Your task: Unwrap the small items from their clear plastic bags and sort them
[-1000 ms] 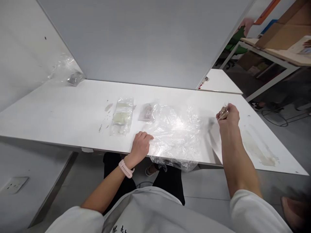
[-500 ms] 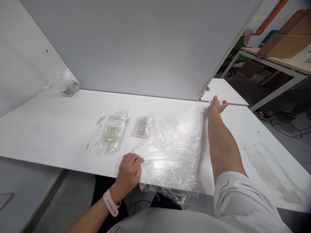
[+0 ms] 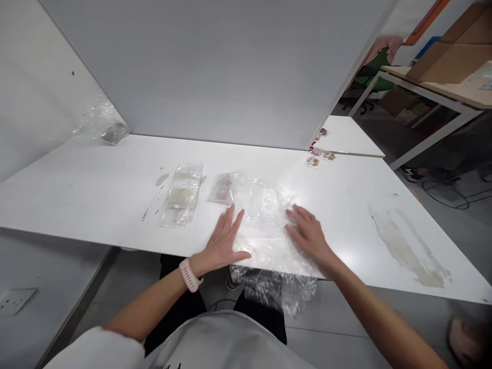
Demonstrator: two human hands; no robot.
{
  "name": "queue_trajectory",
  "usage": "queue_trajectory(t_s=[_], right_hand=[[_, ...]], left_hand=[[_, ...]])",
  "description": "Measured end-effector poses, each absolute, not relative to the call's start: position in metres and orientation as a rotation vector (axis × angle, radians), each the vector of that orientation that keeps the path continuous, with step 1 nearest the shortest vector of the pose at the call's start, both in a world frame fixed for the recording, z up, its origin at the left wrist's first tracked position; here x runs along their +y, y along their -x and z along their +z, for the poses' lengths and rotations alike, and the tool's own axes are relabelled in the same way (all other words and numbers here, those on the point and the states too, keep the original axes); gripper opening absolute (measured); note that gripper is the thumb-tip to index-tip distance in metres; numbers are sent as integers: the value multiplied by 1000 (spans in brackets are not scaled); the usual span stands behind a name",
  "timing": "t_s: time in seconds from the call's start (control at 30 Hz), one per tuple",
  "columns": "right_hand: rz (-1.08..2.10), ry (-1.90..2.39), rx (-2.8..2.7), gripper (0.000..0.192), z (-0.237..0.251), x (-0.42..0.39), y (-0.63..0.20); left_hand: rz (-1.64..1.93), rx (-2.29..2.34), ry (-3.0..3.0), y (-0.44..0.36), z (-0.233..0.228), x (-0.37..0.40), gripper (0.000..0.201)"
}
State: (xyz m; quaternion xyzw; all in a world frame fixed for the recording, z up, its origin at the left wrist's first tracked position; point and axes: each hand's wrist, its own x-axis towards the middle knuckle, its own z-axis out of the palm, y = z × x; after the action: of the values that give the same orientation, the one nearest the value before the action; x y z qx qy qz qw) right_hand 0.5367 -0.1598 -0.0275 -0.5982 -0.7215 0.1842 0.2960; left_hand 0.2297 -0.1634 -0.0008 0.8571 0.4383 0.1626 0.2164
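On the table (image 3: 96,189) the big clear bag (image 3: 269,230) lies at the near edge, part hanging over. Both my hands now press flat on it, fingers spread, gripping nothing: left hand (image 3: 225,241) on its left side, right hand (image 3: 307,233) back from the far corner, where small packets (image 3: 319,154) now lie.
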Motion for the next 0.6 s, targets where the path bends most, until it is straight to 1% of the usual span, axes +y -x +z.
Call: queue_trajectory(t_s=[0.07,0.1,0.13,0.17,0.2,0.23,0.27,0.3,0.37,0.4,0.47,0.5,0.53,0.57,0.6], right_hand=[[662,1441,-2040,54,-16,-187,-508],[780,1333,-2090,52,-8,-196,-496],[910,1225,-2125,49,0,-202,-484],[1039,1136,-2142,47,8,-207,-475],[1141,1072,-2142,45,16,-210,-466],[1191,1026,-2126,43,23,-212,-459],[1174,991,-2096,40,29,-214,-452],[1095,955,-2059,35,33,-215,-445],[799,855,-1973,22,40,-214,-431],[620,800,-1931,21,42,-211,-424],[293,734,-1881,30,42,-201,-411],[166,738,-1876,30,41,-194,-406],[73,768,-1880,28,38,-184,-401],[13,816,-1888,25,34,-173,-397],[-16,872,-1894,23,29,-162,-394]], left_hand=[[432,1043,-2359,-249,-2,-158,123],[449,957,-2352,-258,-3,-157,124],[485,875,-2337,-265,-4,-157,119],[534,797,-2304,-271,-3,-158,109],[598,725,-2255,-274,-1,-161,95],[669,667,-2190,-274,3,-165,80],[739,625,-2116,-273,10,-170,67],[804,600,-2044,-269,19,-175,58],[899,571,-1966,-255,42,-182,52],[938,568,-1975,-246,54,-183,49],[1081,637,-2056,-218,76,-176,40],[1223,755,-2098,-198,85,-168,39],[1417,940,-2111,-175,93,-156,42],[1678,1204,-2064,-148,100,-142,46],[1875,1543,-1976,-117,106,-126,45]])
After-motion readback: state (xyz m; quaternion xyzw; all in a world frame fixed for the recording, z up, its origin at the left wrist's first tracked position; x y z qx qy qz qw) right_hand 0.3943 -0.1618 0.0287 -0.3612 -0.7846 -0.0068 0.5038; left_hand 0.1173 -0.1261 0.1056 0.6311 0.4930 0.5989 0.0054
